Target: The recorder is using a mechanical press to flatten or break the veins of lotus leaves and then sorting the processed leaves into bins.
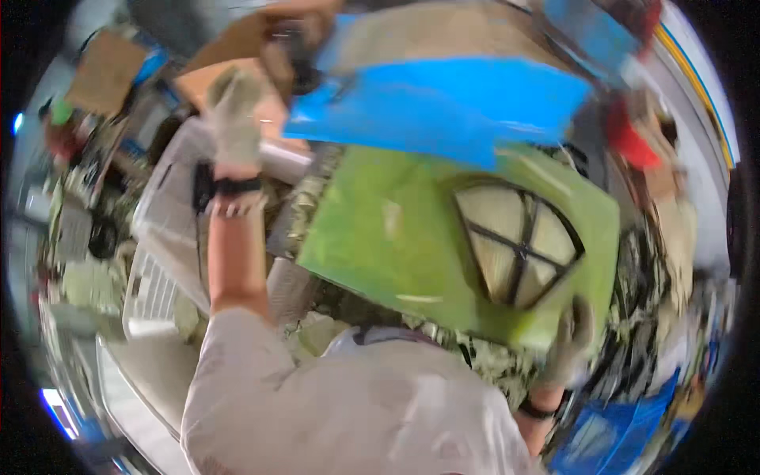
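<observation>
My left hand (235, 99), in a pale work glove, reaches out at the upper left against an orange-brown cardboard piece (198, 81). Motion blur smears its fingers, so a grip cannot be made out. A dark watch (204, 186) is on that wrist. At the lower right, my gloved right hand (571, 340) is by the near right edge of a green-topped board (380, 214); its fingers are blurred too. On the board lies a fan-shaped, cream pleated piece (495, 210) with black frame and crossed ribs. A bright blue sheet (443, 107) covers the board's far edge.
White plastic bins (170, 214) stand to the left, below my left arm. Camouflage-patterned fabric (491, 360) shows under the board. A red item (633, 134) sits at the far right, and a blue bag or sheet (617, 427) is at the lower right. Cardboard (107, 73) lies far left.
</observation>
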Demonstrator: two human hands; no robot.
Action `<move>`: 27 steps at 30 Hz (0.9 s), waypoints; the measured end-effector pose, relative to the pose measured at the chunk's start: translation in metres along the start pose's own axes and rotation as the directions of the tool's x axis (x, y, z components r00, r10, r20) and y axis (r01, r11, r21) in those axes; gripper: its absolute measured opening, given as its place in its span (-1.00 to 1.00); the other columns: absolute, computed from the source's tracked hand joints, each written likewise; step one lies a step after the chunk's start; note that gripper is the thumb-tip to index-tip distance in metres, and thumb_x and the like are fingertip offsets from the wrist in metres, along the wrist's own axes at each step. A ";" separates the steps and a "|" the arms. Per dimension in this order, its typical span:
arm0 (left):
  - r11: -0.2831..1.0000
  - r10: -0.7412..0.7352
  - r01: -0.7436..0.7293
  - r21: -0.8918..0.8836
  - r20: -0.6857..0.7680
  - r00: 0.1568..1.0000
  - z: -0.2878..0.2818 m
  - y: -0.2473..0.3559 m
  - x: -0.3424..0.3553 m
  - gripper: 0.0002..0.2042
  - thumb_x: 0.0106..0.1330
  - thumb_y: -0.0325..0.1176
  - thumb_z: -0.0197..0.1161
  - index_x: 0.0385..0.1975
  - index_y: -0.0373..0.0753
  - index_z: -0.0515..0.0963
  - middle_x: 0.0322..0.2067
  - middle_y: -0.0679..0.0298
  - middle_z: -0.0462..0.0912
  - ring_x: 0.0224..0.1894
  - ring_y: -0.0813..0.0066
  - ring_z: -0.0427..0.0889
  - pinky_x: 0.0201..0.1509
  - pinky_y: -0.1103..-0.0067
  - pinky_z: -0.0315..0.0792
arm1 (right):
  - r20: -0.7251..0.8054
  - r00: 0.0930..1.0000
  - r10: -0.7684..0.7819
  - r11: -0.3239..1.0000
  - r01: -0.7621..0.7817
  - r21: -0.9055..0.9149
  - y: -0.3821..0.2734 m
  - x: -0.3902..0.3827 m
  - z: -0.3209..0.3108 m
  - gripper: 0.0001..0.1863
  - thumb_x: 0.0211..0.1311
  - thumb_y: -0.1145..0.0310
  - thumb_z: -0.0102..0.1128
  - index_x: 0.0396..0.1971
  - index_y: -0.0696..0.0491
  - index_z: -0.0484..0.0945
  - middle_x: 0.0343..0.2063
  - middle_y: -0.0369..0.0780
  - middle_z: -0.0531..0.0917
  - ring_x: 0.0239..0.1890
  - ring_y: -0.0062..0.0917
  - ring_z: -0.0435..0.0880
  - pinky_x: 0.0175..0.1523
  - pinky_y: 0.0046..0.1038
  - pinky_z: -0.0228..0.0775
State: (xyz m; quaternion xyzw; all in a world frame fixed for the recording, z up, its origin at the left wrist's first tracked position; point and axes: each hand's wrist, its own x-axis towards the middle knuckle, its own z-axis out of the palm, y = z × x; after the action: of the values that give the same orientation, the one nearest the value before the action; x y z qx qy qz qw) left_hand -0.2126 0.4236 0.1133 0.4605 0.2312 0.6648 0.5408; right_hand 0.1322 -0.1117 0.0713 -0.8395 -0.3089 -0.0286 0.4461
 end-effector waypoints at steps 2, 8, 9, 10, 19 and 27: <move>0.753 0.371 -0.404 0.519 0.172 0.913 0.065 0.020 -0.081 -0.75 0.43 -0.43 0.13 -0.02 -0.41 0.62 -0.13 0.12 0.66 -0.19 0.30 0.70 -0.04 0.45 0.60 | -0.016 0.995 -0.101 0.994 0.100 -0.043 0.018 0.025 0.005 -0.64 0.22 0.60 0.28 0.04 0.27 0.58 0.00 -0.11 0.64 0.05 -0.40 0.62 0.20 -0.40 0.46; 0.915 -0.123 -0.152 0.373 0.619 0.776 0.173 0.041 -0.250 -0.85 0.31 -0.46 0.31 -0.17 -0.31 0.62 -0.21 0.11 0.69 -0.28 0.32 0.67 -0.17 0.52 0.54 | 0.221 0.896 -0.385 0.853 0.437 -0.285 0.016 0.094 0.022 -0.67 0.14 0.32 0.38 -0.07 0.03 0.63 -0.01 -0.09 0.65 0.08 -0.11 0.59 0.17 -0.16 0.43; 0.885 -0.114 -0.270 0.380 0.739 0.665 0.187 0.027 -0.261 -0.85 0.31 -0.45 0.32 -0.18 -0.31 0.62 -0.22 0.12 0.68 -0.30 0.27 0.68 -0.18 0.49 0.55 | 0.373 0.863 -0.341 0.822 0.466 -0.326 0.023 0.099 0.021 -0.68 0.18 0.26 0.33 -0.06 -0.02 0.64 -0.03 -0.09 0.67 0.08 -0.11 0.60 0.14 -0.15 0.44; 0.852 -0.136 -0.343 0.396 0.799 0.586 0.201 0.015 -0.273 -0.80 0.28 -0.43 0.33 -0.15 -0.33 0.62 -0.16 0.10 0.69 -0.19 0.24 0.68 -0.06 0.43 0.54 | 0.513 0.811 -0.282 0.792 0.499 -0.352 0.030 0.103 0.022 -0.68 0.21 0.20 0.29 -0.05 -0.07 0.65 -0.04 -0.10 0.68 0.08 -0.11 0.60 0.12 -0.14 0.44; 0.431 -0.321 -0.815 0.387 0.910 0.262 0.235 -0.075 -0.302 -0.56 0.02 -0.36 0.29 -0.04 -0.29 0.54 -0.09 -0.04 0.64 0.02 -0.10 0.59 0.11 0.20 0.49 | 0.663 0.726 -0.182 0.766 0.528 -0.368 -0.016 0.075 0.011 -0.70 0.23 0.15 0.18 -0.07 -0.19 0.71 -0.24 -0.21 0.76 -0.18 -0.28 0.76 -0.05 -0.20 0.57; 0.341 0.239 -0.900 0.271 0.901 0.362 0.269 -0.005 -0.325 -0.69 0.18 -0.32 0.37 -0.14 -0.37 0.60 -0.04 -0.07 0.64 0.09 -0.07 0.59 0.22 0.15 0.45 | 0.198 0.847 -0.493 0.793 0.532 -0.298 0.011 0.048 -0.045 -0.89 0.09 0.30 0.27 -0.39 -0.03 0.65 -0.42 -0.21 0.68 -0.31 -0.30 0.71 -0.13 -0.21 0.50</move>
State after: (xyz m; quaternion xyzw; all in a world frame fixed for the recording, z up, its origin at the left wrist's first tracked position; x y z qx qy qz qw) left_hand 0.0186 0.0711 0.1179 0.9106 0.0399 0.4106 0.0236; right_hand 0.1875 -0.1270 0.1065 -0.7887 -0.5392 -0.1553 0.2511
